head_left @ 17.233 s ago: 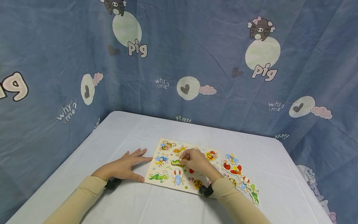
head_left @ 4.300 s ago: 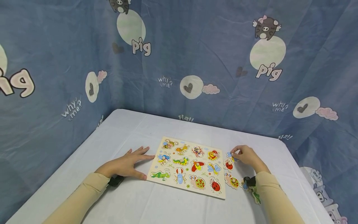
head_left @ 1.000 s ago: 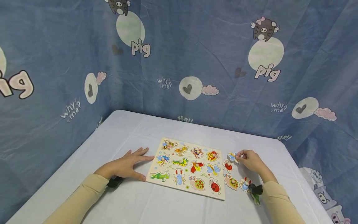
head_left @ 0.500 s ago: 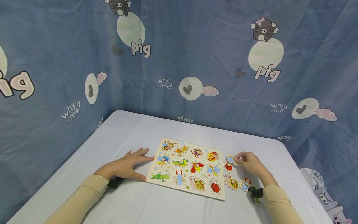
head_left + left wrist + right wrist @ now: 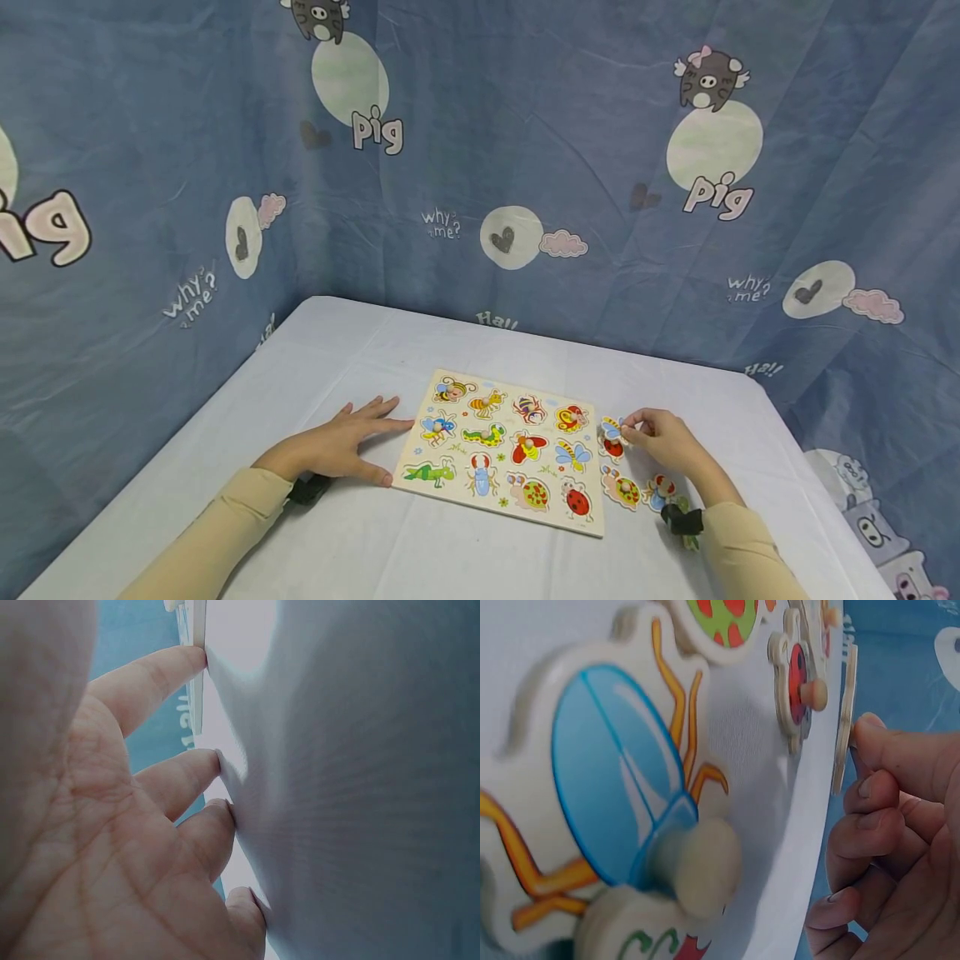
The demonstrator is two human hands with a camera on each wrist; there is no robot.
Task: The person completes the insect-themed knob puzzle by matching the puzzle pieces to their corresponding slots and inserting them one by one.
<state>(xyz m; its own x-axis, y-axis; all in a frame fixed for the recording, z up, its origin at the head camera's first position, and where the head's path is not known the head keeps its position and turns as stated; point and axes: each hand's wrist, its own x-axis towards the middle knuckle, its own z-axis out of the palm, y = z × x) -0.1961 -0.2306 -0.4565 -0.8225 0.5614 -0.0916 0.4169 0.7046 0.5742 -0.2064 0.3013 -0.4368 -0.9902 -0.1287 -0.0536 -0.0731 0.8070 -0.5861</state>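
My left hand [image 5: 337, 442] lies spread on the table, forefinger and thumb at the left edge of a wooden insect puzzle board [image 5: 459, 492]. In the left wrist view its forefinger touches the board's edge [image 5: 198, 697]. Thumb and fingers of my right hand [image 5: 663, 435] pinch a blue-winged dragonfly puzzle piece [image 5: 611, 427], just right of the board. The right wrist view shows that piece edge-on [image 5: 845, 720], held off the table. It overlaps a red ladybug piece [image 5: 612, 448] in the head view. Several knobbed insect pieces sit in the board's upper two rows.
A snail piece [image 5: 622, 490] and a blue beetle piece [image 5: 660, 493] lie right of the board. A green grasshopper piece [image 5: 691, 542] is partly hidden under the right wrist camera [image 5: 682, 520]. Blue patterned curtains [image 5: 420, 150] hang behind the white table [image 5: 360, 342].
My right hand came from over the board to the loose pieces, took the dragonfly piece and shifted it left over the ladybug piece. A red-winged piece now sits in the board. My left hand stayed put.
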